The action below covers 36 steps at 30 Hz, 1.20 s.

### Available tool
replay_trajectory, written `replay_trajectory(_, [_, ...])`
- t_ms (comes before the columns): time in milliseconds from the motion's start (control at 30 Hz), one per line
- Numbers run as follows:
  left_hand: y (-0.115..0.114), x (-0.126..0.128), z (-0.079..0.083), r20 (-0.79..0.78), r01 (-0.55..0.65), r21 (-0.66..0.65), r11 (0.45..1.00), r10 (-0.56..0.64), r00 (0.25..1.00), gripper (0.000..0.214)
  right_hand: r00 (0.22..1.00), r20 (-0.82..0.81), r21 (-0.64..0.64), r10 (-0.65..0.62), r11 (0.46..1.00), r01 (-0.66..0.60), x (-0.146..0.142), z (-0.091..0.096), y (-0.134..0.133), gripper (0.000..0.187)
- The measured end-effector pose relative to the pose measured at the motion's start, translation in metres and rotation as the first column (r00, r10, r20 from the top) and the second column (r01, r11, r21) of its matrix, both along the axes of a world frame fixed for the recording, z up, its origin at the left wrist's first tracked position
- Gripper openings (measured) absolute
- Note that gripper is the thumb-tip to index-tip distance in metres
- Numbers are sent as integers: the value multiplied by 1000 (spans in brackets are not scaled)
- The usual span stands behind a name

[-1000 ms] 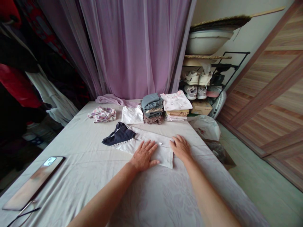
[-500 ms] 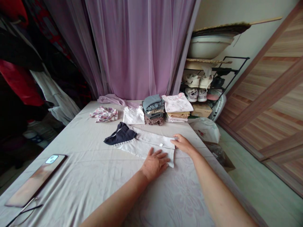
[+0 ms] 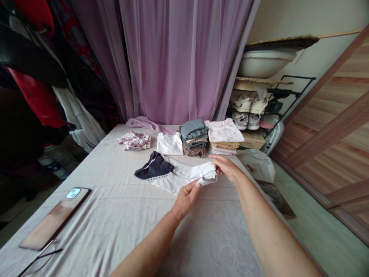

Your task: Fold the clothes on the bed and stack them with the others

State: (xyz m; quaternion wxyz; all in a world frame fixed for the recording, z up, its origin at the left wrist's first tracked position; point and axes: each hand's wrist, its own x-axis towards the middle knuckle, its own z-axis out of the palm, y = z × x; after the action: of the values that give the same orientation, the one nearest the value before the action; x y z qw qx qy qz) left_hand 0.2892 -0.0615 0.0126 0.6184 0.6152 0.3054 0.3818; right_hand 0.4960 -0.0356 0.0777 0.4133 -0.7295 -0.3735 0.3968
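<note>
Over the middle of the bed sheet (image 3: 100, 215), head view: left hand (image 3: 186, 201) and right hand (image 3: 227, 169) close together, not touching, both pinching a lifted part of the white garment (image 3: 175, 181). Rest of the garment lies on the sheet, navy panel (image 3: 154, 167) with lace trim at its 9 o'clock end.

Handling: cloth looks thin and slack, so a firm fingertip pinch and even tension between the hands would stop the edge slipping. Loose part on the sheet can bunch.

Around the hands: folded white top (image 3: 170, 144) at 11, grey-green stack (image 3: 193, 138) at 12, pale pink stack (image 3: 223, 132) at 1, floral bundle (image 3: 134, 141) at 10. These sit just behind the garment, so a wide swing could clip them. Phone (image 3: 73, 193) on a glossy brown panel (image 3: 54, 219) at 8, well apart. Shoe rack (image 3: 248, 109) off the bed at 1, plastic bag (image 3: 256, 165) at 2.
</note>
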Motion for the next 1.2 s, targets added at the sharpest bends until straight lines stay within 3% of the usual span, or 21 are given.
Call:
replay_trajectory(100, [10,-14,6,131,-130,-209,969,160,978,55,984,-84,-11,157,987,-158,-22,26,27,30])
replay_trajectory(233, [31,-42,13,342,-224,-414,882,378,860,56,912,-17,-54,411,910,-411,-66,42,73,23])
replay_trajectory(367, [54,-74,15,288,-312,-477,821,482,827,59,881,139,-48,452,892,-450,-117,27,118,7])
replay_trajectory(467, [68,-94,9,162,-380,-473,795,502,849,64,878,143,-36,457,889,-457,-150,9,142,11])
replay_trajectory(633, [97,-126,-13,-91,-557,-297,776,558,825,78,866,104,-64,489,872,-485,-182,-7,164,12])
replay_trajectory(800, [125,-157,-27,-249,-623,-168,764,579,777,63,864,80,-80,496,868,-491,-199,-19,175,5])
replay_trajectory(933, [132,-166,-24,-389,-636,-109,764,556,734,57,874,99,-53,475,880,-472,-203,-32,177,41])
replay_trajectory(1000, [133,-166,-21,-448,-622,-53,781,538,714,55,884,162,23,439,894,-448,-198,-39,171,47])
replay_trajectory(1100, [133,-168,-20,-516,-595,130,793,567,643,50,868,344,177,357,883,-434,-179,-48,145,36])
replay_trajectory(1200, [133,-172,-19,-557,-548,319,773,621,552,47,724,611,226,322,805,-549,-151,-59,104,36])
